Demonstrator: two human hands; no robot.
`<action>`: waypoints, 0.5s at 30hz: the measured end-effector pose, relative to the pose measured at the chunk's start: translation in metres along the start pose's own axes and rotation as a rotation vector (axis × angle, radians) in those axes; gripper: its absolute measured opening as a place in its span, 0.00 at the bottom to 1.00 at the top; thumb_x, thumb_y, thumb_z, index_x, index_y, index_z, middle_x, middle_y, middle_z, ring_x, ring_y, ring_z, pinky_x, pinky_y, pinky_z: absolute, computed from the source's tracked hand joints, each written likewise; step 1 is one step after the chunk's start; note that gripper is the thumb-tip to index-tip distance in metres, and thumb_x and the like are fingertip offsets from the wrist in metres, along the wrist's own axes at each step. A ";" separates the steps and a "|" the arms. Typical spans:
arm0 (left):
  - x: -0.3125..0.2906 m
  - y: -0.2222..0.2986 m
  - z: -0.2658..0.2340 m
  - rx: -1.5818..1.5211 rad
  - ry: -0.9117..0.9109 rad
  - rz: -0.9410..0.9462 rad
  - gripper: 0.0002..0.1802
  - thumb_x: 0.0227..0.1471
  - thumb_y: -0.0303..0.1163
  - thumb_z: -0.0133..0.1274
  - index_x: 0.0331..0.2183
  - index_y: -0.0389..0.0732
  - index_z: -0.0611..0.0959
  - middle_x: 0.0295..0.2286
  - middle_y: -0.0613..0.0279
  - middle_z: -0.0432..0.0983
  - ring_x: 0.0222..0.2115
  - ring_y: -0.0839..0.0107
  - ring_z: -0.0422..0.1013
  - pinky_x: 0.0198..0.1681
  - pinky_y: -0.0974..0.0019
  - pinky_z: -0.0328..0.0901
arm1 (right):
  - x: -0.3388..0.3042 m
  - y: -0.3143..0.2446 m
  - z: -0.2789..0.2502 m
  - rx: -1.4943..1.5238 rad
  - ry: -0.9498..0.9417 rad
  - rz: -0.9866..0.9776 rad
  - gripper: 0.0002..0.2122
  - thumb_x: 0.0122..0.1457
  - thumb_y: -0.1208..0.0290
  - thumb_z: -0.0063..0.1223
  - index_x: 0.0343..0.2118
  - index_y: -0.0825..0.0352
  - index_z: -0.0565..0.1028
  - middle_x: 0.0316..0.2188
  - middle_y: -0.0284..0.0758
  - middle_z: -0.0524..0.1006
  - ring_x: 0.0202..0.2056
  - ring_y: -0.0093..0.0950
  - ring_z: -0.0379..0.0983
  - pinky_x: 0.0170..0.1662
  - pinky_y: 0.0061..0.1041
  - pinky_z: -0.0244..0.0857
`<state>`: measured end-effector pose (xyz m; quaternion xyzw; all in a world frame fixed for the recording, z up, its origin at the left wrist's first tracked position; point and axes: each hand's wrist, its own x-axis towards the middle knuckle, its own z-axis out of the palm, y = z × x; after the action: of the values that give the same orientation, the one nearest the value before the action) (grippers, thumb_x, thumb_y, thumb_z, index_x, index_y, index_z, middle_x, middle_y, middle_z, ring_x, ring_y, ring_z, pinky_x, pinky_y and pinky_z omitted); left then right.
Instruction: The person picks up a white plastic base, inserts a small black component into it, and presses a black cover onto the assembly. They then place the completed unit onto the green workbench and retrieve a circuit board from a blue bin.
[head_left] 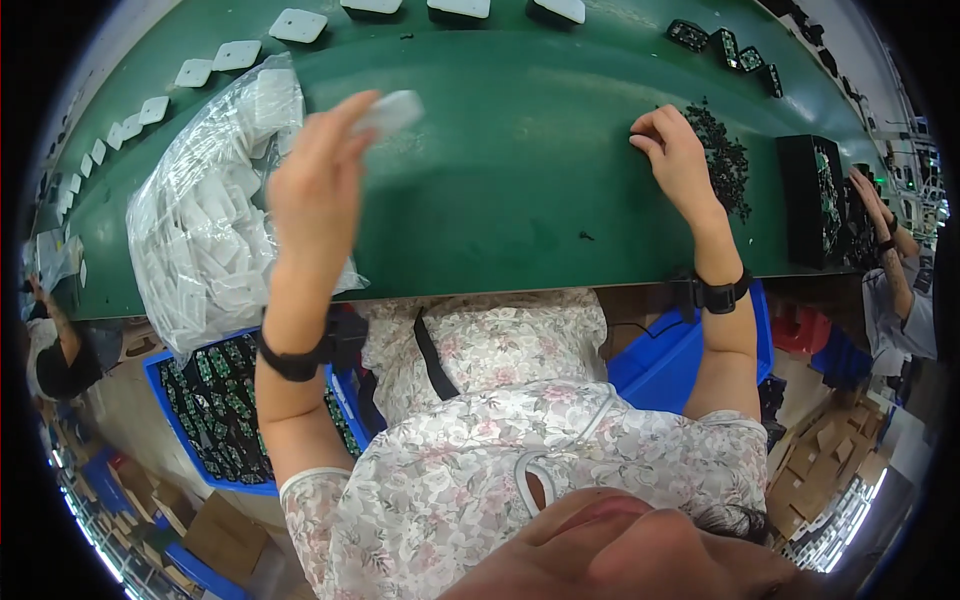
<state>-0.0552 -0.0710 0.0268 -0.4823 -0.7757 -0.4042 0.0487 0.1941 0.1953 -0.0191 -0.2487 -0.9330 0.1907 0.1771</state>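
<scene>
My left hand (318, 175), blurred by motion, is raised over the green table and grips a white plastic cover (396, 112) between thumb and fingers. Just left of it lies a clear plastic bag (185, 225) full of similar white covers. My right hand (672, 150) is at the left edge of a pile of small black parts (722, 160). Its thumb and fingers are curled together in a pinch; anything between them is too small to make out. One loose black part (586, 236) lies near the table's front edge.
White-topped units (298, 26) line the table's (480, 170) far and left edges. Several black units with green boards (728, 45) stand far right, near a black box (808, 200). Blue bins (180, 440) stand below the front edge. Another person's hand (872, 200) works at the right.
</scene>
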 end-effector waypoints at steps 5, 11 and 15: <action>0.013 0.025 0.058 -0.528 -0.255 -0.176 0.17 0.49 0.19 0.49 0.42 0.42 0.78 0.28 0.57 0.72 0.16 0.73 0.68 0.19 0.70 0.63 | 0.011 -0.031 0.008 0.393 0.063 0.144 0.05 0.53 0.80 0.52 0.34 0.69 0.75 0.29 0.30 0.72 0.28 0.19 0.67 0.34 0.18 0.63; 0.006 0.033 0.090 -0.767 -0.150 -0.218 0.11 0.48 0.20 0.52 0.37 0.39 0.78 0.26 0.58 0.69 0.15 0.74 0.69 0.17 0.72 0.62 | 0.031 -0.098 0.017 0.867 -0.017 0.007 0.09 0.56 0.82 0.50 0.39 0.69 0.76 0.29 0.28 0.73 0.30 0.17 0.68 0.34 0.15 0.63; 0.005 0.034 0.091 -0.741 -0.105 -0.161 0.09 0.49 0.19 0.51 0.35 0.38 0.78 0.26 0.59 0.69 0.16 0.75 0.70 0.17 0.73 0.63 | 0.037 -0.109 0.031 0.993 -0.019 0.127 0.07 0.54 0.81 0.53 0.37 0.71 0.72 0.30 0.31 0.73 0.32 0.18 0.69 0.35 0.16 0.64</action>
<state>-0.0026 0.0008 -0.0120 -0.4249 -0.6139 -0.6343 -0.2005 0.1080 0.1188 0.0116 -0.1889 -0.7142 0.6244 0.2538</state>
